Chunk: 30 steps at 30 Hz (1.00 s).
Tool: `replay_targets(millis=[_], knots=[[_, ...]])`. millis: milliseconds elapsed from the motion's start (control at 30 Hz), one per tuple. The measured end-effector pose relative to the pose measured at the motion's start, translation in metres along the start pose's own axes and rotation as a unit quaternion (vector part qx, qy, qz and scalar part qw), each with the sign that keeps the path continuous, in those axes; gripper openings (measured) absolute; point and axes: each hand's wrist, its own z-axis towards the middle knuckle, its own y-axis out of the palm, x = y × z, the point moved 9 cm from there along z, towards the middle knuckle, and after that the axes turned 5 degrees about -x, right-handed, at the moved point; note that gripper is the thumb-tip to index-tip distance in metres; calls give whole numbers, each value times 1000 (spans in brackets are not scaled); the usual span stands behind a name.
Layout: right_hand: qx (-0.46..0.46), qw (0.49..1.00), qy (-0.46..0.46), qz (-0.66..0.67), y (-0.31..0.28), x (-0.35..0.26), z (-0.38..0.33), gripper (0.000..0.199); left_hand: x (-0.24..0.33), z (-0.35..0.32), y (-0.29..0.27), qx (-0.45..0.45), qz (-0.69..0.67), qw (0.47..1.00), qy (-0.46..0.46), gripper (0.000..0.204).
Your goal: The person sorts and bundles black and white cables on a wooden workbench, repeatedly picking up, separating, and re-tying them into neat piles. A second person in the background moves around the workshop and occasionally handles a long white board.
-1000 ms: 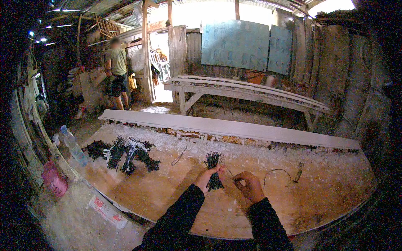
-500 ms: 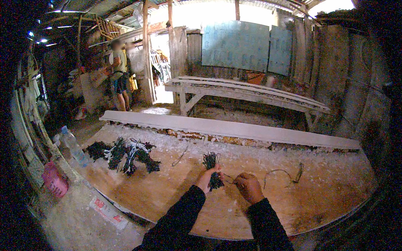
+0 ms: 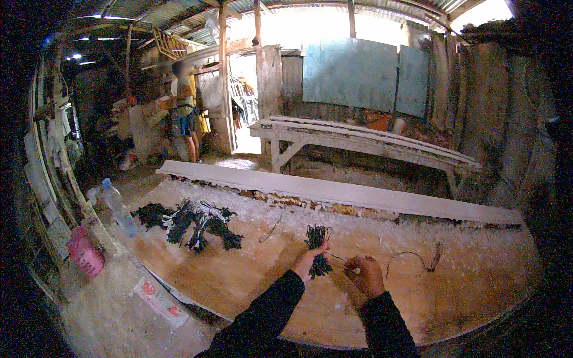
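My left hand (image 3: 305,262) is closed round the middle of a bundle of dark looped cords (image 3: 317,236), whose ends stick out above and below the fist. A thin cord (image 3: 336,257) runs from the bundle to my right hand (image 3: 367,278), where thumb and fingers pinch it. Both hands are just above the wooden tabletop (image 3: 250,280). To the left lie several black and white cord bundles (image 3: 200,224) in a heap. A curved loose cord (image 3: 407,254) and a short dark strand (image 3: 436,258) rest on the right side.
A pale board (image 3: 334,186) edges the table's far side. At the left stand a clear plastic bottle (image 3: 118,207) and a pink bag (image 3: 85,253). A long whitish bench (image 3: 364,141) is behind the table. Another person (image 3: 185,113) stands at the far left near a doorway.
The whole view has shifted, so things sit further right and lower. My right fingers have changed from a tighter fist to a visible pinch on the cord. My left hand keeps its grip.
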Motion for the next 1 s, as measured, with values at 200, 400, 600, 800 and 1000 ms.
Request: replay_targets(millis=[200,400,600,800,1000], knots=[[28,1000,1,5,3,8,-2,12,3,10,-4,-3,4,999,41,24],[123,992,-12,-14,-10,4,-6,13,-4,-3,4,10,102,995,-14,25],[92,995,-40,-8,-9,-3,-4,15,-19,11,8,-55,160,985,-25,31],[61,998,-23,20,-4,-16,-7,20,-14,32,-6,-11,329,932,150,44],[70,988,-137,-15,-3,-41,-13,19,-12,36,-11,24,400,889,222,44]])
